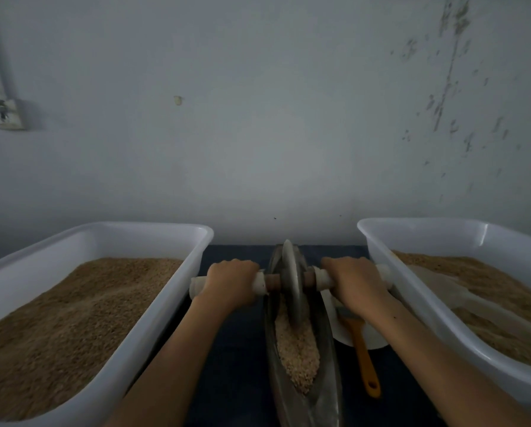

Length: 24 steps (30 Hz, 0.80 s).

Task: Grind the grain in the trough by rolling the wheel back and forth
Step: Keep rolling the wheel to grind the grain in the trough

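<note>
Seen from above and behind the hands, a dark desk (236, 349) stands against a pale, scuffed wall (273, 118). At far left on the wall is a small socket (8, 114) with a pipe rising from it. Below it, on the desk's left side, sits a large white tub (128, 232) filled with brown grain, heaped toward the far end.

Next comes the left hand (231, 282), its grip clenched around the left end of a pale handle (196, 286), knuckles up, with the bare forearm reaching in from the lower edge.

At centre lies the trough (325, 380), a long, narrow, boat-shaped vessel of dull grey metal, running away from the viewer toward the wall. Pale, coarsely crushed grain (298, 352) fills its near half (lighter in colour than the grain in the tubs). The wheel (293, 282), a thin grey disc standing on edge, rests in the groove toward the far end, with a brown wooden axle through its hub.

The right hand (355, 280) is clenched around the right end of the handle, just beside the wheel. Under that forearm lies a white plate (347, 337), and on it a brush with an orange handle (364, 359) pointing toward the viewer.

At far right sits a second white tub (427, 224), also holding brown grain.
</note>
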### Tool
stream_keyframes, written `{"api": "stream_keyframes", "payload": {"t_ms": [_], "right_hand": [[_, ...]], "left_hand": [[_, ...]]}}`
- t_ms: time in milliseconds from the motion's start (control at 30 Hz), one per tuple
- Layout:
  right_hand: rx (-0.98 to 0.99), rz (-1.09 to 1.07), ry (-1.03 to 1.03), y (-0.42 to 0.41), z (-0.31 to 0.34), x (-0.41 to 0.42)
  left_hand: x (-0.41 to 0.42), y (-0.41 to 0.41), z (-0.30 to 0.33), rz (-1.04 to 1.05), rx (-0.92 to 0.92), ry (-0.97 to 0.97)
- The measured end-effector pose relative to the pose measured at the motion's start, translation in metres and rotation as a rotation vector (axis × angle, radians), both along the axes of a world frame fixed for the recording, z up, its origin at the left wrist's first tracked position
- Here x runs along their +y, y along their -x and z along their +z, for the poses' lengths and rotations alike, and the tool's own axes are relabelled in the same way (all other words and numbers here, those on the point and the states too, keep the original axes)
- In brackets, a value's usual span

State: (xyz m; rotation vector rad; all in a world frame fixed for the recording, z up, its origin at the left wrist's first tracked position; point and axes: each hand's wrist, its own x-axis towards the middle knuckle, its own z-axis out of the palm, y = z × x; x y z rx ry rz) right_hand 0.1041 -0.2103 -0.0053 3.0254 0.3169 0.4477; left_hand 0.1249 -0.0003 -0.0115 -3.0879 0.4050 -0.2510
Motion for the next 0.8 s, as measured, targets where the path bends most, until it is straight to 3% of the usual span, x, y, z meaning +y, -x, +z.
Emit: {"api": "stream_keyframes", "payload": {"t_ms": [100,267,400,600,800], "right_hand": [[0.02,-0.018,0.069,-0.001,0.002,0.002],[0.302,-0.05,0.156,0.002,0.015,0.003],[0.451,-0.053,0.058,0.011,0.019,-0.004],[0.493,-0.07,0.088,0.003,0.016,-0.002],[0.179,-0.048,0.037,-0.001,0.003,-0.001]], "left_hand": [[0.001,0.0,0.001,0.027,0.106,-0.01],[0.003,0.004,0.009,0.028,0.437,-0.004],[0.002,0.01,0.016,-0.03,0.557,-0.024],[0.0,0.008,0.013,0.002,0.454,-0.016],[-0.003,0.006,0.007,0.015,0.115,-0.05]]}}
